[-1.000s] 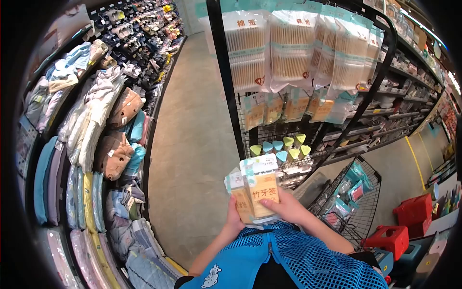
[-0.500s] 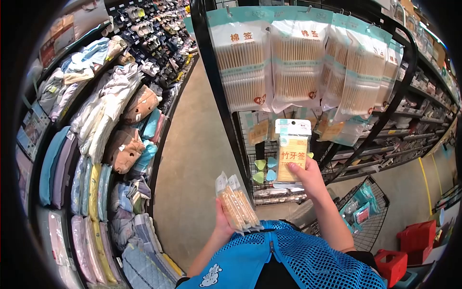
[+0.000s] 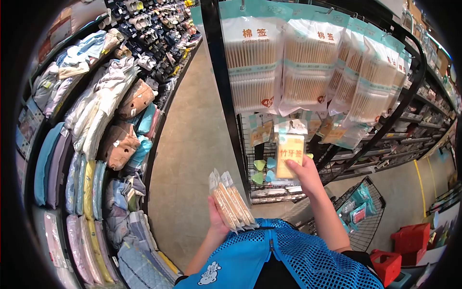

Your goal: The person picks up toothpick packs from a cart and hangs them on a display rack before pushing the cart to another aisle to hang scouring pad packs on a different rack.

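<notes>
The right hand (image 3: 304, 176) has its grip clamped on one toothpick packet (image 3: 289, 155), raised against the wire rack (image 3: 250, 144) at hook height. The left hand (image 3: 215, 219) clasps a fanned stack of packets (image 3: 230, 201) below the rack, kept ready.

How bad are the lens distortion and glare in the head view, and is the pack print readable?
Head view: strong fisheye, black corners, the black wire display rack bows; even shop light, mild sheen on the clear cotton swab bags; orange print on the clear toothpick pack in the right hand reads sharply; the left hand holds a fan of packs.
</notes>
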Demonstrator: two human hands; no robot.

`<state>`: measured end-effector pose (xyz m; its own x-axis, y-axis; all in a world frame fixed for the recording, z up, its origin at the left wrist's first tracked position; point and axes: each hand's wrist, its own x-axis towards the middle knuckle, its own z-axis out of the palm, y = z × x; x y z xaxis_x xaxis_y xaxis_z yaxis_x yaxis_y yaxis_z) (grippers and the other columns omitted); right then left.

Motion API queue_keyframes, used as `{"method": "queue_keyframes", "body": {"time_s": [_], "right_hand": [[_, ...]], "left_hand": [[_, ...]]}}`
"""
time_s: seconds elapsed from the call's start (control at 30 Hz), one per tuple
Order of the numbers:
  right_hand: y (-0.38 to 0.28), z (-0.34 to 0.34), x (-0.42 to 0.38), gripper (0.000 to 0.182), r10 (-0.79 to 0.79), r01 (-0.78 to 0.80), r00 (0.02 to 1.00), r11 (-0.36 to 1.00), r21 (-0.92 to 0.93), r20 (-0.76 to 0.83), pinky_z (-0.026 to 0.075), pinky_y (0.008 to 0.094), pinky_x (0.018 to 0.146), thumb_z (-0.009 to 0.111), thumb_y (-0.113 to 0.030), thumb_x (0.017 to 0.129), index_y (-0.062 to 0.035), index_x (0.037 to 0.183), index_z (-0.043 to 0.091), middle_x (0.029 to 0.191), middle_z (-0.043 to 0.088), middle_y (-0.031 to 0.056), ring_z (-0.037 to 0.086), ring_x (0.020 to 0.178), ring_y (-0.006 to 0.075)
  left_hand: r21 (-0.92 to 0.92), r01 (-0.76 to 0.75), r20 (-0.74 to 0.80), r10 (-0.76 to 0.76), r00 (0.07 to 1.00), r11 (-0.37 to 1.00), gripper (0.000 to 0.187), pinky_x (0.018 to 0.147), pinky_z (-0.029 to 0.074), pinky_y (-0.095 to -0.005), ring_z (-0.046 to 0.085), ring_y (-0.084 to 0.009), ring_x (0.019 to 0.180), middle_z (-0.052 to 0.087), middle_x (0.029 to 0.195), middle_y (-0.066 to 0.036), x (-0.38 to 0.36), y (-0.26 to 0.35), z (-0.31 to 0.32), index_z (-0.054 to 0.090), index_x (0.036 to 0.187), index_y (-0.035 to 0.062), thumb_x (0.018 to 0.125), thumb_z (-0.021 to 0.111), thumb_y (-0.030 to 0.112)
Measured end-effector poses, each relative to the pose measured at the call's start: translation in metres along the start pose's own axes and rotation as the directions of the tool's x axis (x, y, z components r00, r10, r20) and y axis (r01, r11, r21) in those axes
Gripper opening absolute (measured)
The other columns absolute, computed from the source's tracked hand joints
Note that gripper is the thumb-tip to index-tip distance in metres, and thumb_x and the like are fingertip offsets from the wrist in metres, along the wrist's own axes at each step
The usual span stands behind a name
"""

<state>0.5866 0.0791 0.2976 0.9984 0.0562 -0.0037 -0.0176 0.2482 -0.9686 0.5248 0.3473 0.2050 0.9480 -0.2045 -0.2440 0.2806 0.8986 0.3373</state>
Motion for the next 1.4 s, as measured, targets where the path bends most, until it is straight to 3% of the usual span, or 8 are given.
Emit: {"method": "queue_keyframes", "body": {"time_s": [0.27, 0.4, 0.57, 0.63, 0.83, 1.03, 1.17, 1.4], "right_hand": [[0.062, -0.007, 0.044, 0.047, -0.017, 0.056, 0.987, 0.967, 0.249, -0.157, 0.05, 0.0341, 0.081, 0.052, -0.028, 0.094, -0.0037, 0.13, 0.036, 0.119, 0.054, 0.009, 0.057, 0.102, 0.0187], [0.099, 0.002, 0.003, 0.052, 0.204, -0.139, 0.955, 0.949, 0.284, -0.215, 0.045, 0.0381, 0.09, 0.052, -0.037, 0.093, -0.0068, 0.132, 0.036, 0.115, 0.054, 0.0109, 0.055, 0.1, 0.0215], [0.06, 0.055, -0.055, 0.05, 0.442, -0.411, 0.772, 0.895, -0.17, 0.457, 0.046, 0.029, 0.086, 0.049, -0.032, 0.095, -0.0021, 0.134, 0.042, 0.123, 0.055, 0.0106, 0.056, 0.096, 0.014], [0.054, 0.067, -0.06, 0.047, 0.303, -0.155, 0.847, 0.927, -0.342, 0.438, 0.046, 0.0256, 0.079, 0.055, -0.026, 0.092, -0.0019, 0.131, 0.045, 0.112, 0.06, 0.0085, 0.055, 0.087, 0.0105], [0.026, 0.058, -0.067, 0.04, 0.42, -0.073, 0.831, 0.734, -0.676, 0.365, 0.047, 0.0265, 0.071, 0.061, -0.022, 0.089, -0.0019, 0.121, 0.053, 0.092, 0.065, 0.0063, 0.056, 0.078, 0.0092], [0.043, 0.049, -0.086, 0.034, 0.332, -0.227, 0.925, 0.871, -0.435, 0.183, 0.049, 0.0299, 0.076, 0.062, -0.02, 0.087, -0.0016, 0.116, 0.057, 0.098, 0.066, 0.0122, 0.063, 0.087, 0.0167], [0.032, 0.044, -0.082, 0.034, 0.121, -0.106, 0.987, 0.985, -0.139, 0.105, 0.05, 0.0262, 0.08, 0.06, -0.009, 0.089, 0.0003, 0.12, 0.053, 0.104, 0.064, 0.0069, 0.06, 0.091, 0.011], [0.01, 0.04, -0.074, 0.033, 0.002, 0.007, 0.993, 0.997, -0.076, 0.117, 0.047, 0.0262, 0.087, 0.057, -0.005, 0.09, 0.003, 0.121, 0.051, 0.112, 0.061, 0.0073, 0.057, 0.1, 0.011]], "left_hand": [[-0.027, 0.067, -0.007, -0.067, 0.998, 0.997, 0.08, 0.086, 0.049, -0.0514, 0.057, -0.0356, 0.106, 0.055, 0.121, -0.016, -0.002, -0.001, -0.016, 0.044, 0.131, 0.0052, 0.085, 0.034, 0.07], [0.017, 0.024, -0.05, -0.023, 0.998, 1.0, 0.083, 0.09, 0.047, -0.0516, 0.056, -0.0365, 0.108, 0.054, 0.122, -0.019, -0.008, -0.001, -0.02, 0.042, 0.132, 0.004, 0.085, 0.034, 0.071], [0.045, 0.068, 0.047, -0.07, 0.996, 0.997, 0.084, 0.096, 0.043, -0.0519, 0.052, -0.0371, 0.115, 0.049, 0.128, -0.023, -0.015, -0.003, -0.014, 0.036, 0.136, 0.0038, 0.085, 0.034, 0.071], [0.118, 0.065, 0.059, -0.072, 0.996, 0.991, 0.083, 0.098, 0.041, -0.0513, 0.05, -0.0369, 0.118, 0.047, 0.131, -0.022, -0.016, -0.005, -0.008, 0.035, 0.137, 0.004, 0.086, 0.033, 0.07], [0.293, 0.1, -0.005, -0.103, 0.995, 0.951, 0.081, 0.101, 0.039, -0.0499, 0.045, -0.0364, 0.123, 0.042, 0.137, -0.019, -0.024, -0.015, -0.004, 0.031, 0.14, 0.005, 0.088, 0.034, 0.066], [0.235, 0.153, 0.057, -0.171, 0.984, 0.96, 0.081, 0.1, 0.039, -0.052, 0.045, -0.0366, 0.123, 0.041, 0.138, -0.019, -0.025, -0.016, -0.011, 0.029, 0.141, 0.006, 0.086, 0.042, 0.064], [0.105, 0.202, 0.107, -0.213, 0.971, 0.974, 0.084, 0.098, 0.041, -0.0535, 0.046, -0.0364, 0.122, 0.043, 0.135, -0.02, -0.025, -0.018, -0.014, 0.03, 0.14, 0.0051, 0.084, 0.047, 0.064], [0.088, 0.25, 0.197, -0.263, 0.944, 0.964, 0.079, 0.097, 0.042, -0.0522, 0.049, -0.0353, 0.119, 0.046, 0.131, -0.021, -0.024, -0.019, -0.023, 0.032, 0.139, 0.0046, 0.084, 0.05, 0.059]]}}
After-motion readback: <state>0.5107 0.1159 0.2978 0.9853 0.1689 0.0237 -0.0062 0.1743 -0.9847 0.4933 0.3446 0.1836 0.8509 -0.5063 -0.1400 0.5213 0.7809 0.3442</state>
